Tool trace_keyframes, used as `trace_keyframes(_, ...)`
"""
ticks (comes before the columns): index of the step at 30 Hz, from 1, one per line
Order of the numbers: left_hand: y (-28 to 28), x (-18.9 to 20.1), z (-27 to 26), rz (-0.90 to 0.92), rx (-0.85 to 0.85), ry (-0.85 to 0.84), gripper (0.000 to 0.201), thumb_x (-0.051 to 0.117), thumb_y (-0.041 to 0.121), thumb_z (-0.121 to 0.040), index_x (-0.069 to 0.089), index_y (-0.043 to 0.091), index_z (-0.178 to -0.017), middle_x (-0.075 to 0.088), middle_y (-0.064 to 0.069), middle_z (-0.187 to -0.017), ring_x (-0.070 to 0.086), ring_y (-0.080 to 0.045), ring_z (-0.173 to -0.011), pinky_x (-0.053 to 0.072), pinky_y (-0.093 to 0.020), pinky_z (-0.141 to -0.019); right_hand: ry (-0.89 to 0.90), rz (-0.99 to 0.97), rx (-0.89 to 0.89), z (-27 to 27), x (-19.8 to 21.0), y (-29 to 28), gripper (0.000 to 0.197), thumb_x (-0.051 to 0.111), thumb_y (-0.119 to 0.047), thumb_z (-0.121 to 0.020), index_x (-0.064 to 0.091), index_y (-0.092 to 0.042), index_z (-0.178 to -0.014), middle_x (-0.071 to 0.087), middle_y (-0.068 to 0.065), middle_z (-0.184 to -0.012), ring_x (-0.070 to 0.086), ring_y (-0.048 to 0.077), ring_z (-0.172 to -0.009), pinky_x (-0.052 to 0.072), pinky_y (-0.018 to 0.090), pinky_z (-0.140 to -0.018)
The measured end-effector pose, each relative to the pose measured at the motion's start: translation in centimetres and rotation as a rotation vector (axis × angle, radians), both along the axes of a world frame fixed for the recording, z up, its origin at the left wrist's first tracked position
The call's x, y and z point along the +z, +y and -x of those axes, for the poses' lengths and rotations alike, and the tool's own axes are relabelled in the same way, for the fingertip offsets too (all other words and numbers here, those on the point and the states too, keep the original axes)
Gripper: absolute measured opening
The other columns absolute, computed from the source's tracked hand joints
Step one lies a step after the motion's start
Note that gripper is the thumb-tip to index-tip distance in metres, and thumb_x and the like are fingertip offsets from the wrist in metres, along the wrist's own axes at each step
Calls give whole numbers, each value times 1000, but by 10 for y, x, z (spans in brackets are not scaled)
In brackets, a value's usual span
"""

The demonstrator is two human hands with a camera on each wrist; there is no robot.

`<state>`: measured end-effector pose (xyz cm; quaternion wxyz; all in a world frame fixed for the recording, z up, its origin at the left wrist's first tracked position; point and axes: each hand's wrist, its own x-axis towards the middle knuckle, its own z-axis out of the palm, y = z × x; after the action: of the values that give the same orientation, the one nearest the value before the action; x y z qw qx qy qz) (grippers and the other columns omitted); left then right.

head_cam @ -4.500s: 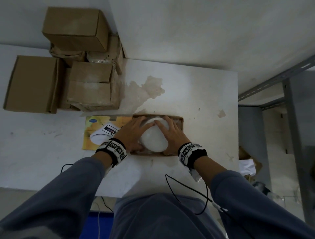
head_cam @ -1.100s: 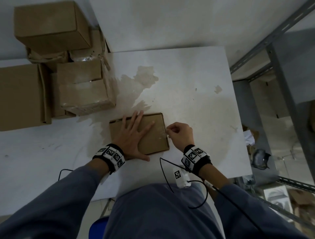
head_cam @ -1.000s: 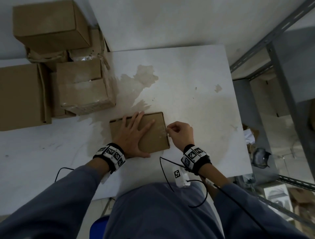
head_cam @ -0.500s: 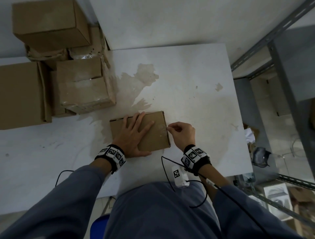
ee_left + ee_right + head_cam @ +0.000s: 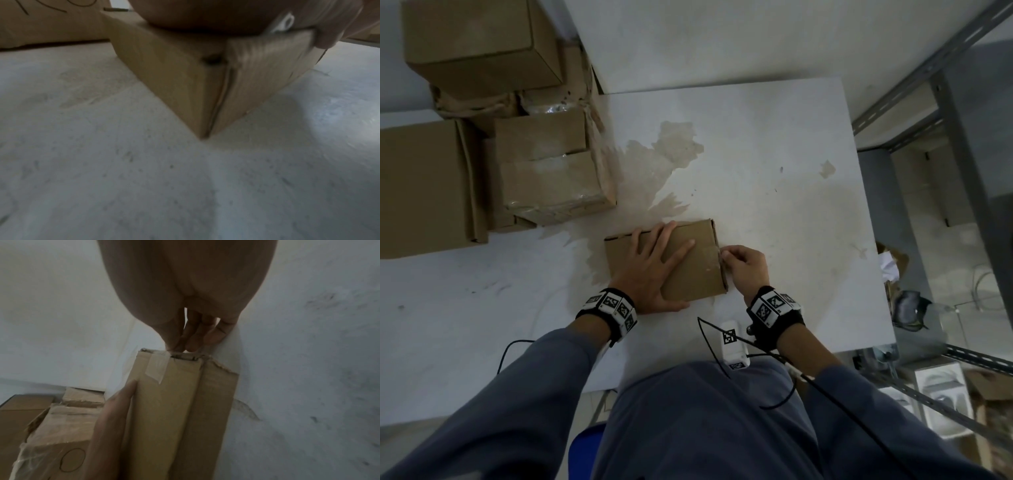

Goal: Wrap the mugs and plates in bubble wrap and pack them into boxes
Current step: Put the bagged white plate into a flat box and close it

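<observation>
A small brown cardboard box (image 5: 700, 274) lies closed on the white table (image 5: 774, 154), near the front edge. My left hand (image 5: 654, 260) rests flat on its lid with the fingers spread; the left wrist view shows the palm (image 5: 205, 16) on the box (image 5: 174, 73). At the middle of the box's right edge my right hand (image 5: 724, 255) pinches the side flap. In the right wrist view its fingertips (image 5: 180, 344) meet at a slot by a strip of clear tape (image 5: 158, 368) on the box (image 5: 174, 410). No mug, plate or bubble wrap shows.
Several cardboard boxes (image 5: 544, 171) are stacked at the table's back left, with a larger one (image 5: 417, 185) beside them. A grey metal shelf (image 5: 962, 178) stands to the right. A white tagged device (image 5: 732, 342) and black cable lie at the near edge.
4.5 s ago both hands pressed a white wrapped item into the open box; the box is now closed. Over the last second the hands have stayed almost still.
</observation>
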<state>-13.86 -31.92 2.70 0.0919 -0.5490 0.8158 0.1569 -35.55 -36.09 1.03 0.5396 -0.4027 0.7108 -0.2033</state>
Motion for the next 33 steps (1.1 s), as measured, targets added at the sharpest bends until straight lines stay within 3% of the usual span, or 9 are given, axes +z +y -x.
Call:
trace_keyframes(6,0,-1,0,7,-4,0,116,36,94,-67,10,26,-157,5,-23,-161,12,-41,-146,10,-65,-112,157,31,19,-12,10,1,16,62,-22,-91,77,-18,-93,74,-2,-87,66,14,-84,55,27,-77)
trace_keyframes(9,1,-1,0,1,-1,-1,116,35,95,-67,9,26,-157,4,-23,-161,11,-41,-147,9,-66,-112,225,45,-30,-13,12,1,15,67,-26,-86,76,-18,-94,72,-4,-84,65,12,-80,55,27,-76)
trace_keyframes(18,1,-2,-1,2,1,3,117,35,95,-66,9,26,-157,5,-22,-161,9,-41,-147,8,-65,-112,271,265,110,-11,25,2,19,57,-12,-90,76,-13,-88,71,-2,-79,62,9,-71,41,5,-60)
trace_keyframes(23,1,-2,-1,8,1,18,116,38,93,-66,15,25,-157,7,-23,-160,14,-42,-146,11,-65,-112,272,228,283,-19,21,14,30,47,-12,-94,66,-7,-71,65,7,-67,57,21,-61,42,31,-55)
trace_keyframes(25,1,-3,-1,6,2,14,116,38,93,-66,15,25,-157,6,-24,-160,13,-41,-146,10,-65,-112,286,195,328,-18,19,14,35,44,-16,-97,56,-10,-65,61,9,-68,54,23,-63,36,28,-58)
trace_keyframes(27,1,-3,-1,10,1,16,116,38,93,-66,15,25,-157,7,-24,-160,14,-41,-146,10,-65,-112,330,176,373,-18,23,10,31,44,-23,-99,61,-9,-78,61,10,-83,57,26,-75,38,28,-65)
trace_keyframes(29,1,-2,-1,8,-2,21,115,38,93,-67,14,25,-157,7,-24,-160,13,-42,-146,10,-65,-112,376,210,433,-21,30,7,34,51,-29,-96,57,-8,-122,54,10,-111,57,25,-92,44,31,-74)
trace_keyframes(31,1,-2,-1,3,-5,17,116,37,93,-67,12,25,-157,5,-23,-161,11,-41,-147,9,-65,-112,374,324,519,-25,37,6,73,63,-27,-85,30,-13,-148,40,10,-137,51,24,-111,49,38,-87)
trace_keyframes(33,2,-2,-1,-2,-5,26,117,38,94,-67,14,24,-157,4,-22,-161,9,-41,-148,9,-65,-113,455,464,775,-30,39,5,101,73,-35,-71,18,-16,-154,20,10,-157,30,30,-140,33,49,-113)
